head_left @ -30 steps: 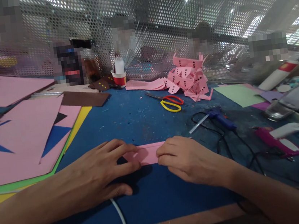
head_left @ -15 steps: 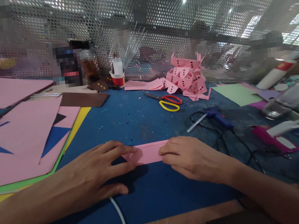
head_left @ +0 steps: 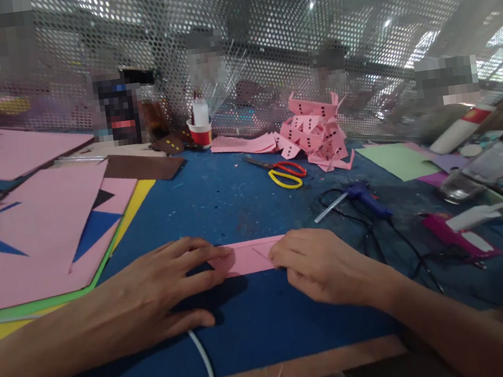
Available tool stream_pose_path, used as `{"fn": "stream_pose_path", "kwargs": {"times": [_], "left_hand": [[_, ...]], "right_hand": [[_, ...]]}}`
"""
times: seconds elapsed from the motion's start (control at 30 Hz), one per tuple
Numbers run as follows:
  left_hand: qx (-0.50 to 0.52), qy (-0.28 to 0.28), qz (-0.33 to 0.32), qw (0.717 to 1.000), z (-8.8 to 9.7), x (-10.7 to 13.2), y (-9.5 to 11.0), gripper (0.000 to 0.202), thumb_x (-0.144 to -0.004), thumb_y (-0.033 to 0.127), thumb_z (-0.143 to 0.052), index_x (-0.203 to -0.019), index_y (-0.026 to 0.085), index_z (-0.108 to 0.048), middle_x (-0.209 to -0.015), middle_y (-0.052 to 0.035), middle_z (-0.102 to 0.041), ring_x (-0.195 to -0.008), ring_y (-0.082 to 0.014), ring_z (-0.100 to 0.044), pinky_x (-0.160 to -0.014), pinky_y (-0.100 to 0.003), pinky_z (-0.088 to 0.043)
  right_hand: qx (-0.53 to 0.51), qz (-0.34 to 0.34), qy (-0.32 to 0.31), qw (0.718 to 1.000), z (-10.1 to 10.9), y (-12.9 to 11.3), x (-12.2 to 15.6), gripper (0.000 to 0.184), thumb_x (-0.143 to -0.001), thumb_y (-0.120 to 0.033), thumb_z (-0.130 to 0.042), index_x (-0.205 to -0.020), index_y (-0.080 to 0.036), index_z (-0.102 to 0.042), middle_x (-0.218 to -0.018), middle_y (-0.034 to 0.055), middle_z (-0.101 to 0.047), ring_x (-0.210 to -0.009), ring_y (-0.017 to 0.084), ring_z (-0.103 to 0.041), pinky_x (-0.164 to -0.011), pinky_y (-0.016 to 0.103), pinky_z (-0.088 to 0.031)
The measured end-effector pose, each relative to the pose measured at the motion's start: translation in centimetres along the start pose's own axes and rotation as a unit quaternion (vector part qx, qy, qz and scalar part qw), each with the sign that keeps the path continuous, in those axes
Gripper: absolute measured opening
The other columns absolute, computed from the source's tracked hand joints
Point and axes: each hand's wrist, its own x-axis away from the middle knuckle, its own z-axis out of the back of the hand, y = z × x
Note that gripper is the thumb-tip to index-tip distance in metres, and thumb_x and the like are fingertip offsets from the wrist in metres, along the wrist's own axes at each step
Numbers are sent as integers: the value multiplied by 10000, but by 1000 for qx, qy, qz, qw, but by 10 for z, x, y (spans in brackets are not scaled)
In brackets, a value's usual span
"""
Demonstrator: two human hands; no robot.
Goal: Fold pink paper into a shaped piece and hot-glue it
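A pink paper strip (head_left: 247, 259) lies flat on the blue tabletop (head_left: 250, 323) near its front edge. My left hand (head_left: 166, 281) rests with its fingers spread, the fingertips pressing the strip's left end. At the other end my right hand (head_left: 318, 263) has its fingers bent together on the paper, hiding that end. A thin slanting line shows on the strip just left of my right fingertips; whether it is a folded edge or a fine tool I cannot tell. Beyond the strip lie scissors (head_left: 285, 175) with one red and one yellow handle.
A blue glue gun (head_left: 369, 199) with its black cord lies to the right, near a magenta object (head_left: 461, 236). Dotted pink paper pieces (head_left: 313, 132) are heaped at the back, beside a paper cup (head_left: 200, 135). Large pink sheets (head_left: 42, 238) cover the left side.
My right hand has shifted slightly on the strip's right end, and a slanting line now shows beside its fingertips. My left hand stays put. The view has moved a little.
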Motion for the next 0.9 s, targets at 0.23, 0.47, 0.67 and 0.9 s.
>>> {"fn": "stream_pose_path", "kwargs": {"times": [0.23,0.47,0.67,0.9], "left_hand": [[-25,0,11,1000,-7,-5,4,579,-893,603,-603,-1415,364,-524,-1380,-87,-592,-1135,-303,-565,-931,-447,-478],[-19,12,8,1000,-11,-10,5,500,-906,605,-581,-1349,375,-565,-1307,-74,-601,-1051,-270,-563,-898,-414,-454],[-18,22,20,999,-10,-15,8,463,-914,570,-593,-1335,377,-568,-1272,-72,-611,-1035,-266,-571,-873,-405,-456],[-16,11,20,1000,-7,-10,7,468,-924,552,-589,-1352,364,-566,-1302,-83,-604,-1072,-266,-571,-918,-413,-472]], "right_hand": [[76,22,-24,997,3,-9,-10,218,-967,-206,-520,-1157,-211,-626,-1058,78,-629,-904,214,-523,-784,344,-421],[127,41,-33,991,3,-14,-14,215,-974,-209,-526,-1164,-233,-622,-997,67,-592,-882,219,-488,-713,333,-366],[127,33,-32,991,3,-14,-14,183,-964,-185,-543,-1122,-225,-626,-978,66,-581,-872,208,-480,-714,325,-364],[109,24,-47,993,6,-11,-9,127,-993,-215,-495,-1011,-205,-620,-1025,74,-597,-861,203,-499,-733,326,-402]]}}
